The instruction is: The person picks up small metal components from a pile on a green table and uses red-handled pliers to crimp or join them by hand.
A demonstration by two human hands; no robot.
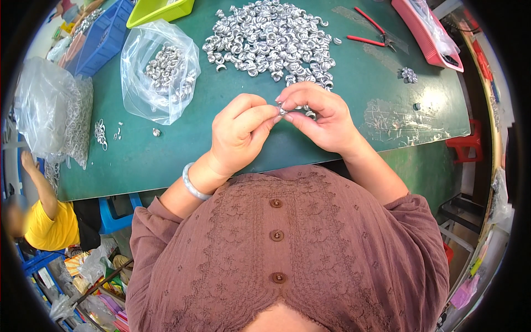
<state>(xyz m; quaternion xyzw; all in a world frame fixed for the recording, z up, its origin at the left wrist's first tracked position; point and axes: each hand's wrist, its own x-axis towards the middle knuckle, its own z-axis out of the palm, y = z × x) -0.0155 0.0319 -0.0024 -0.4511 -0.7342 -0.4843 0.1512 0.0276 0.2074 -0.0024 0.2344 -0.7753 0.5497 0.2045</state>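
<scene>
Above the near edge of the green table, my left hand (240,126) and my right hand (322,119) meet fingertip to fingertip. Both are closed in a pinch on a small silver metal piece (282,109), mostly covered by the fingers. A few more silver bits show under my right fingers. Just beyond my hands spreads a heap of curved silver metal pieces (271,39). To the left of it lies an opened clear plastic bag (188,55) with similar pieces inside. One loose silver piece (156,132) rests left of my left hand.
Red-handled pliers (369,40) and a pink basket (437,47) are at the far right. A blue bin (105,41) and a lime-green basket (166,12) stand far left. Below them are a bag of metal rings (77,119) and loose rings (100,134). Someone in yellow (52,227) is at lower left.
</scene>
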